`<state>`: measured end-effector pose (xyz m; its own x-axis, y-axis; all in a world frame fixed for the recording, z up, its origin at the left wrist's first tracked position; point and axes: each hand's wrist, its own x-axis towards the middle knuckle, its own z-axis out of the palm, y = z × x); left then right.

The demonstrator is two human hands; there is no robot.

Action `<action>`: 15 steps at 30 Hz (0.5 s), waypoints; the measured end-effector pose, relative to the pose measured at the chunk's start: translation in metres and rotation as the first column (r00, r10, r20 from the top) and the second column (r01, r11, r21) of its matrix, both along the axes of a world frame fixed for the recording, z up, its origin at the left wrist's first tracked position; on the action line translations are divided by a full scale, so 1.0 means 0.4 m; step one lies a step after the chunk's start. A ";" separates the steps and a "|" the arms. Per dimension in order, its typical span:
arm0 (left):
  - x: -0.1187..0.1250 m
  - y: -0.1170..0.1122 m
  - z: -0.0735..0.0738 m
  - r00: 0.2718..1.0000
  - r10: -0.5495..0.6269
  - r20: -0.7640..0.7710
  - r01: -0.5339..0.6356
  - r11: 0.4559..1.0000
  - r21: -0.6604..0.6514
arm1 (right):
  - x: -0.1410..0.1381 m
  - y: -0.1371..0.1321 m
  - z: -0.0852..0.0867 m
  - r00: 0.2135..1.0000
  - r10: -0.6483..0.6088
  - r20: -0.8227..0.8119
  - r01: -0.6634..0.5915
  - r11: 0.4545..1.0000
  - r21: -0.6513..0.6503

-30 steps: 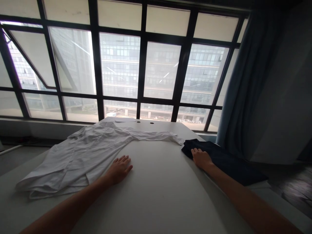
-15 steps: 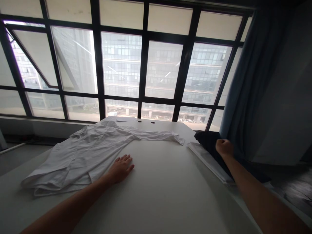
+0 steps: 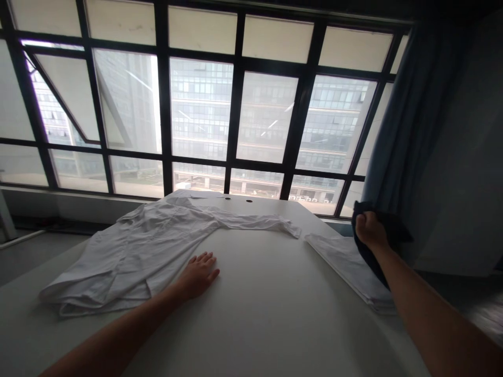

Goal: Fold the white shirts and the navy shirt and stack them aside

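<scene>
My left hand [image 3: 200, 275] lies flat on the white table [image 3: 267, 293], fingers spread, beside the lower edge of a white shirt [image 3: 145, 241]. The shirt is spread across the left of the table, one sleeve [image 3: 259, 222] stretched out to the right. At the right, my right hand [image 3: 369, 230] is closed on a dark piece of clothing [image 3: 393, 226], whose exact kind I cannot make out. It hangs from the fist, raised above a folded white cloth [image 3: 341, 256] at the table's right edge. My forearm hides part of the dark clothing.
A large black-framed window [image 3: 231, 104] stands behind the table, one pane [image 3: 66, 94] tilted out at the left. A blue curtain [image 3: 396, 141] hangs at the right. Two dark round holes [image 3: 249, 201] are near the table's far edge.
My right hand has lifted the dark clothing up and to the right, baring more of the folded white cloth beneath. My left hand stays flat on the table. The view has shifted slightly.
</scene>
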<state>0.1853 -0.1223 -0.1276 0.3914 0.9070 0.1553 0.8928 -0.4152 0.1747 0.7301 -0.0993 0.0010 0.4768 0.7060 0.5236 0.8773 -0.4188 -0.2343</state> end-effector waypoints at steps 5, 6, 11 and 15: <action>-0.001 -0.003 0.005 1.000 0.007 0.003 -0.007 1.000 -0.019 | -0.097 0.105 -0.114 0.942 0.260 -0.212 -0.304 0.928 -0.215; -0.001 -0.004 0.006 1.000 0.007 -0.001 -0.007 1.000 -0.021 | -0.107 0.116 -0.138 0.922 0.301 -0.243 -0.359 0.900 -0.246; -0.001 -0.002 0.005 1.000 0.005 -0.009 -0.005 1.000 -0.019 | -0.084 0.121 -0.180 0.904 0.350 -0.245 -0.408 0.877 -0.255; -0.001 0.002 0.000 1.000 0.003 0.002 -0.003 1.000 -0.009 | 0.004 0.095 -0.151 0.980 0.081 -0.183 -0.127 0.958 -0.257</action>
